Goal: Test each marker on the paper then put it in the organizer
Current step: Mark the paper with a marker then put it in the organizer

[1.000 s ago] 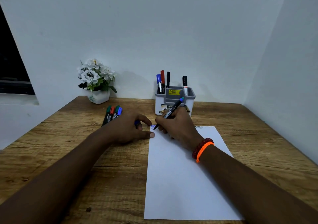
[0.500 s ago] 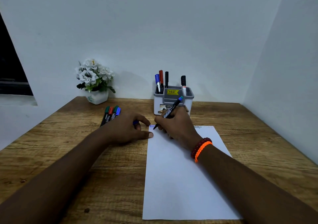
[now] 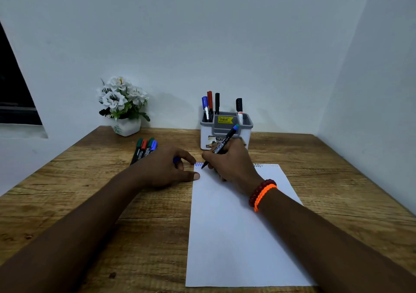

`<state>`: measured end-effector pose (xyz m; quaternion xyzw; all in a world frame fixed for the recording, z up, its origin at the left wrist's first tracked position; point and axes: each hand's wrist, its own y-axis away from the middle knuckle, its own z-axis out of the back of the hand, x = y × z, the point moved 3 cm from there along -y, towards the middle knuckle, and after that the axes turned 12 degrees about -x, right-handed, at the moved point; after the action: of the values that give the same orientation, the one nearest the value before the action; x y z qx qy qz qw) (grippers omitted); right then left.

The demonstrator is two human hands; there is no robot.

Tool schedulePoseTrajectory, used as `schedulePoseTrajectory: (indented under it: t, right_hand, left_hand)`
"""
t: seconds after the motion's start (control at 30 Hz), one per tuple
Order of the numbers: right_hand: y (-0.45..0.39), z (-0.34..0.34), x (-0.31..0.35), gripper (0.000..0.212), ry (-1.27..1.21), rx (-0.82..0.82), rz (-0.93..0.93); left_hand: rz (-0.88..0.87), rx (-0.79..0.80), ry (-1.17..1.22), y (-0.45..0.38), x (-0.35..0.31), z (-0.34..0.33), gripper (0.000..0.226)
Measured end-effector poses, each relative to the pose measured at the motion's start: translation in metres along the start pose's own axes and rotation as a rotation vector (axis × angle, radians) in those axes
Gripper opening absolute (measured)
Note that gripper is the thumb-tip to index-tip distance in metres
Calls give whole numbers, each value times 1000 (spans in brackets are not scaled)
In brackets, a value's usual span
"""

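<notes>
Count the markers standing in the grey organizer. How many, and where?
4: blue marker, red marker and black marker in the organizer's left compartment, another black-capped marker on the right. Shorter ones could be hidden.

1. The left hand (image 3: 163, 168) covers the near ends of the four markers (image 3: 145, 149) lying on the table (image 3: 67, 180).
2. A blue cap (image 3: 176, 159) shows only as a sliver between its fingers.
3. The right hand (image 3: 231, 164) hides part of the paper (image 3: 236, 236) and the organizer (image 3: 225, 132) front.
4. The yellow sticker (image 3: 225, 119) is too small to read fully.
5. Both forearms run off the bottom edge.
</notes>
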<state>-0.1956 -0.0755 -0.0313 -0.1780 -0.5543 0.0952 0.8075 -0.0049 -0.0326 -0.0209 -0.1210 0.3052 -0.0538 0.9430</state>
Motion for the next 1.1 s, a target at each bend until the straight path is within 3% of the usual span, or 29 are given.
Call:
schedulePoseTrajectory:
  t: [0.37,1.1]
  right_hand:
    - [-3,-2,-2,31,-12,-18,12]
    - [-2,3,3,22,65,-50,36]
  left_hand:
    - [15,-5,6,-1,2,0,51]
    - [9,7,2,-1,0,1,50]
